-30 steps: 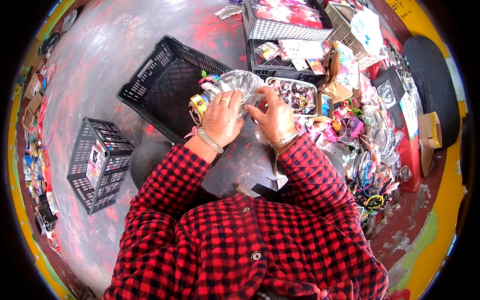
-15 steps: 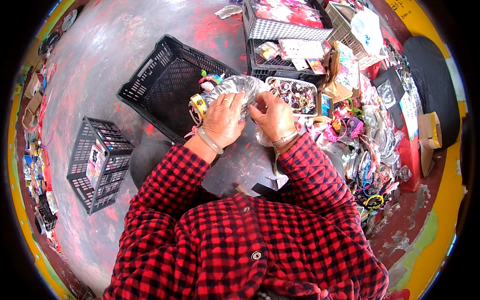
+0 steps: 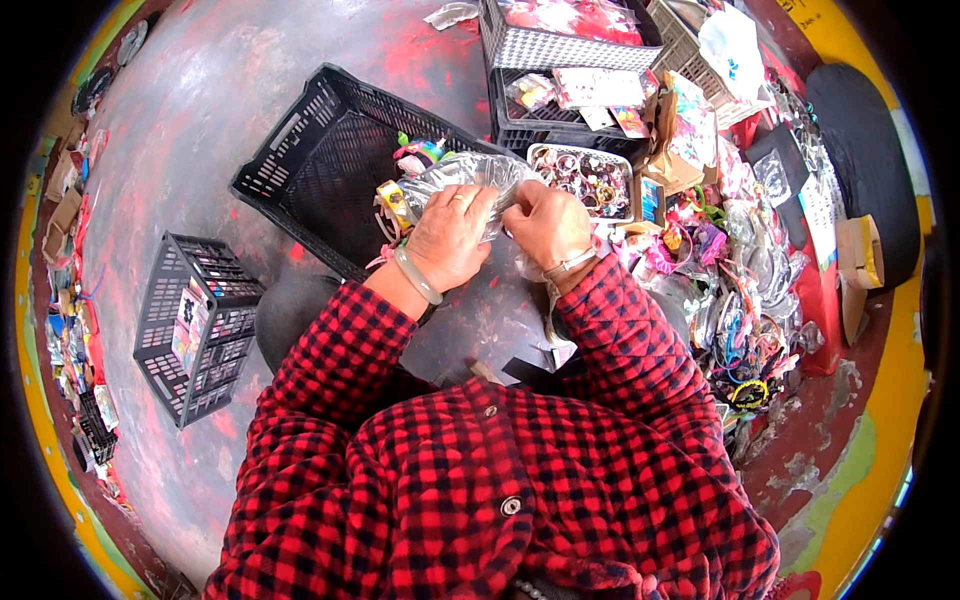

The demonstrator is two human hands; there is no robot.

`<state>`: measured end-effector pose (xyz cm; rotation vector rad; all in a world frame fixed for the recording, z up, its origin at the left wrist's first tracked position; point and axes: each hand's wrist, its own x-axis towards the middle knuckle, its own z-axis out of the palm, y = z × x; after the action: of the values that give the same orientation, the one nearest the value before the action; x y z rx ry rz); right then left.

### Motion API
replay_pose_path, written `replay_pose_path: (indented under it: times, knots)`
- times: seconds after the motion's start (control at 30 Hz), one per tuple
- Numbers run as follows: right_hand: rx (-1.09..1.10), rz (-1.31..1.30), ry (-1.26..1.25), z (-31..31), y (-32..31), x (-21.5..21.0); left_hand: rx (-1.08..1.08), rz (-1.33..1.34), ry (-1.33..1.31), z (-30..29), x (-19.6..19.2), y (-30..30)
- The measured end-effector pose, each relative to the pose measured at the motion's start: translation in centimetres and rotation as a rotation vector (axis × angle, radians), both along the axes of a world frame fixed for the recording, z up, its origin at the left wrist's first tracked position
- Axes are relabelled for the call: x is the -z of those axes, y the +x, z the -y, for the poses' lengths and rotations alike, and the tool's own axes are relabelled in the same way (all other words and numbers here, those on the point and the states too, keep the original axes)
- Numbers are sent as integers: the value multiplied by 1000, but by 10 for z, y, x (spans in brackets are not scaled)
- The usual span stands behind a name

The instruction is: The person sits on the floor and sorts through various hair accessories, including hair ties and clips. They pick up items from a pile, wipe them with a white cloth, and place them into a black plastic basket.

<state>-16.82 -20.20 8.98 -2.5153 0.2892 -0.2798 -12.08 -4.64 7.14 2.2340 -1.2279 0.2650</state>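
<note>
You have the clear plastic bundle out in front of you, between your two hands and next to the near right side of the large black crate, whose edge it partly covers in your view. Its long axis runs roughly across you, left to right: the broad, rounded end points left toward the crate, and the other end points right, to your right fingertips. Glossy creases run along it, and its far edge bows away from you. Your left hand is laid over the near side, back of the hand up, fingers together and pressing the film, with the thumb largely hidden beneath. Your right hand is curled tight, thumb and forefinger drawn together on the right end of the plastic; how much film sits in that pinch you cannot tell, since your knuckles cover it. A pale bangle rings your left wrist and a thin bracelet your right. Just left of the bundle is a small yellow item, with a colourful one beyond it. Past your right hand stands a white tray of small hair ties, and farther right spreads a heap of bagged accessories. A smaller black crate stands well apart to your left.
</note>
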Motion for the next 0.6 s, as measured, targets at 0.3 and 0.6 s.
replay_pose_path:
  times: [0.3, 0.6]
  knots:
    - [70, 82, 457, 22, 7, 6, -221, -362, -385, -7, -4, 21]
    - [-65, -14, 656, 10, 4, 11, -28, -1096, -746, -4, -1, 17]
